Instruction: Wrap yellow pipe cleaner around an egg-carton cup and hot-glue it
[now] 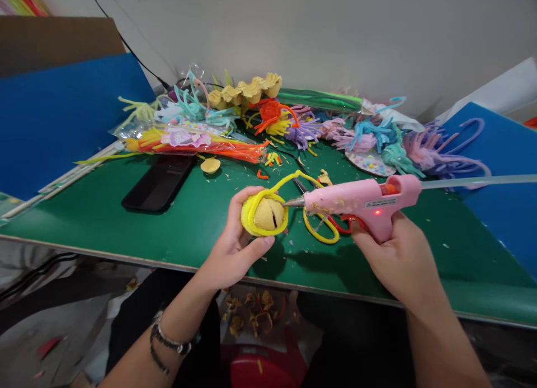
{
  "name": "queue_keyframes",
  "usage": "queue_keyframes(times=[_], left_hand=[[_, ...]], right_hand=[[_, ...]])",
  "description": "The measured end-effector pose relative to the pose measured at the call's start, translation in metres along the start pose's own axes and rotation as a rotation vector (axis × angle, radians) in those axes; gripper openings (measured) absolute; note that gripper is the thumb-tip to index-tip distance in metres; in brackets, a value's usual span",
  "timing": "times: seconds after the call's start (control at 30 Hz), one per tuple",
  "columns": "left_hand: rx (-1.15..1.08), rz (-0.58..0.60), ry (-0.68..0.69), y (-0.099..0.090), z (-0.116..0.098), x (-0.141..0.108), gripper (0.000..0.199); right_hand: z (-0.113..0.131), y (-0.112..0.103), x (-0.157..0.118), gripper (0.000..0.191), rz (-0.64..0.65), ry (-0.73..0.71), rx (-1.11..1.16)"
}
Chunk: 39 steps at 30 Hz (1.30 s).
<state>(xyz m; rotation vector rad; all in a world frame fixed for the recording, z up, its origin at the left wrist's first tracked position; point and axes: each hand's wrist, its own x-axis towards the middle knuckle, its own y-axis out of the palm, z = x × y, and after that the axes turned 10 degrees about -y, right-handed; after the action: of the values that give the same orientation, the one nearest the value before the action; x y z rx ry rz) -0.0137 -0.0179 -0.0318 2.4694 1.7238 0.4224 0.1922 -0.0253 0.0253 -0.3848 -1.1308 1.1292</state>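
Note:
My left hand (241, 245) is closed around a small egg-carton cup (265, 214) wrapped in yellow pipe cleaner (250, 213). A dark slit shows on the cup's tan face. The pipe cleaner's loose end arches up from the cup toward the right. My right hand (390, 253) grips a pink hot glue gun (344, 195), its red light lit and a clear glue stick (478, 181) sticking out behind. The metal nozzle points left, at or very near the cup's right edge. Behind the gun, scissors with yellow and red handles (321, 234) lie on the table.
A black phone (159, 183) lies at left on the green table (96, 220). Bagged orange pipe cleaners (210, 148), an egg carton (247, 90) and several pastel pipe-cleaner bundles (369, 133) line the back. Blue panels (71, 108) flank both sides.

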Motion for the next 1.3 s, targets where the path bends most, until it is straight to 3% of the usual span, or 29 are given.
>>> queue_keyframes(times=[0.7, 1.0, 1.3], left_hand=[[-0.051, -0.046, 0.004, 0.0011, 0.0007, 0.0029, 0.046], [-0.049, -0.037, 0.053, -0.0007, 0.0084, 0.0019, 0.046], [-0.058, -0.033, 0.041, -0.001, 0.0063, 0.002, 0.046]], right_hand=[[0.0004, 0.0005, -0.0006, 0.009, 0.034, 0.004, 0.011], [-0.0053, 0.0047, -0.0088, 0.03, 0.027, 0.041, 0.06], [-0.0031, 0.0039, -0.0075, 0.025, 0.024, 0.045, 0.046]])
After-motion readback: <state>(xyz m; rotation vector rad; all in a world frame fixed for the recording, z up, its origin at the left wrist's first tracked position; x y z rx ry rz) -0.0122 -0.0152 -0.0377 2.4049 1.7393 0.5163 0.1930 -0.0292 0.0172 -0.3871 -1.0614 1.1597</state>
